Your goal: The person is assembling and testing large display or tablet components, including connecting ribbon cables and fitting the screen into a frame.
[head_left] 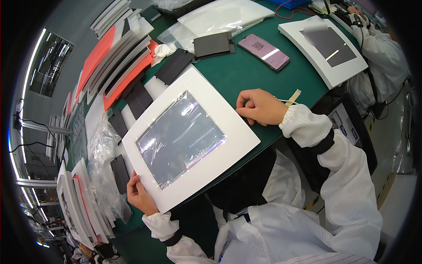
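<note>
A large white frame (235, 145) lies tilted across the near part of the table. Its grey rectangular window (180, 132) is covered with wrinkled, shiny clear film. My left hand (143, 198) is closed on the frame's lower left edge, thumb on top. Beside the right edge, my right hand (263, 107) is closed with its fingers curled inward. Whether its fingertips touch the frame or pinch something small is hidden. A yellowish strip (293, 97) sticks up by my right wrist.
Beyond the frame are a phone (265, 52) and black flat covers (214, 45). Another white frame (323, 53), its film partly lifted, stands at far right. To the left are stacked boards (118, 57) and crumpled clear plastic (103, 163). Another person's sleeve (382, 50) is at upper right.
</note>
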`<state>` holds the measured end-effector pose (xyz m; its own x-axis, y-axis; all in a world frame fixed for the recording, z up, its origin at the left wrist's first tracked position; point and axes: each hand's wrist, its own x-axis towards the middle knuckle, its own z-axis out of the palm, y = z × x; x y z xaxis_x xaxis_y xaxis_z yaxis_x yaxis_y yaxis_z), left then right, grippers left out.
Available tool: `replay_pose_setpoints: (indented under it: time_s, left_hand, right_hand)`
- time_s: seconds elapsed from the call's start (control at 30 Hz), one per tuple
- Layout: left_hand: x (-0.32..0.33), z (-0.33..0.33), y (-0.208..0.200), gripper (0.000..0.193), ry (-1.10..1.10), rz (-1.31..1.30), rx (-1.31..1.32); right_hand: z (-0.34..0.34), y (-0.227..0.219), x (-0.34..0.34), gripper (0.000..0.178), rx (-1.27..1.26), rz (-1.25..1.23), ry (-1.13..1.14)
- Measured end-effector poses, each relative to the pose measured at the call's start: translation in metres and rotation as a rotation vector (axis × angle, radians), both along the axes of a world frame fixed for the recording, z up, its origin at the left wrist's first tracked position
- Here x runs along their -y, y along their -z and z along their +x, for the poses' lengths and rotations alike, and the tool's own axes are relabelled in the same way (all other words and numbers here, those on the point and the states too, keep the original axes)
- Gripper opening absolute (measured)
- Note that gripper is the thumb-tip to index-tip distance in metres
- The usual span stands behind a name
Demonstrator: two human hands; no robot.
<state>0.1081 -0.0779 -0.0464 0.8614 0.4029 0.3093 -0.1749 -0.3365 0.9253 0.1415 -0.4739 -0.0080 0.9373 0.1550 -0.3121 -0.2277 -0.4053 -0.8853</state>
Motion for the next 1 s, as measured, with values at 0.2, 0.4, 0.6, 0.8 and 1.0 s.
replay_pose_setpoints:
  time_s: [0.2, 0.4, 0.6, 0.8, 1.0]
  left_hand:
    - [-0.003, -0.001, 0.004, 0.012, -0.009, -0.02, -0.013]
    - [0.001, -0.003, -0.001, 0.012, -0.014, -0.015, -0.03]
    - [0.006, -0.001, 0.002, 0.012, -0.013, -0.012, 0.0]
    - [0.0, 0.0, -0.006, 0.014, -0.018, -0.016, 0.033]
    - [-0.005, 0.01, -0.023, 0.011, 0.094, -0.041, -0.073]
  right_hand:
    - [0.0, 0.0, -0.002, 0.015, 0.005, -0.002, -0.003]
    - [-0.003, -0.001, -0.001, 0.015, 0.013, -0.03, 0.01]
    - [-0.002, 0.003, 0.0, 0.014, 0.009, -0.01, 0.027]
    - [0.004, -0.004, -0.005, 0.012, 0.041, 0.121, 0.028]
    - [0.005, -0.034, -0.007, 0.009, 0.133, 0.138, 0.062]
